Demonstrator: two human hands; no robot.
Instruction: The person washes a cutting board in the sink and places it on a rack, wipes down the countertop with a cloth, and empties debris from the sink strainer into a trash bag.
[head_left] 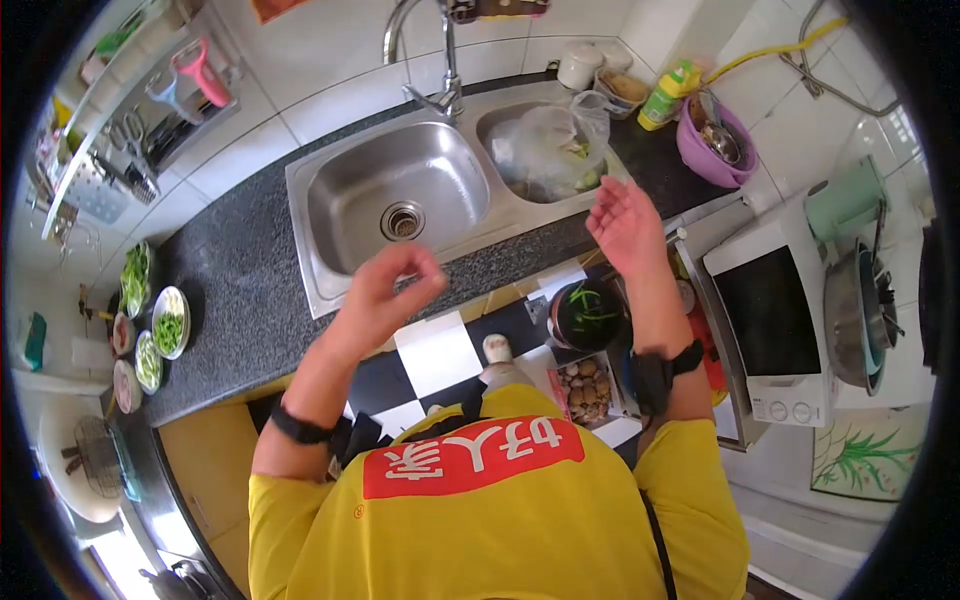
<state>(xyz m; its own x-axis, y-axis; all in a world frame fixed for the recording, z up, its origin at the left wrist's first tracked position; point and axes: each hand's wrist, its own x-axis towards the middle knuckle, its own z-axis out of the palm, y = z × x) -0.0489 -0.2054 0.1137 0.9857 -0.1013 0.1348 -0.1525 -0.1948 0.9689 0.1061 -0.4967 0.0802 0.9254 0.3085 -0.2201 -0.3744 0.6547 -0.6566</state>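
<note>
My left hand (392,292) hovers over the front edge of the steel double sink (455,238), thumb and fingers curved apart with nothing between them. My right hand (628,228) is raised by the right basin, palm turned up, fingers loosely bent and holding nothing. The left basin (385,180) is bare around its drain (402,221). In the right basin lies a clear plastic bag (545,140) with some green scraps in it. Below my right forearm stands a dark round bin (588,316) with green trimmings in it.
Several dishes of cut vegetables, among them a plate of chopped greens (171,322), stand on the left counter. A purple basin (715,150) and a yellow bottle (668,95) sit at right, near a microwave (770,305). Brown root vegetables or mushrooms (585,390) fill a box below.
</note>
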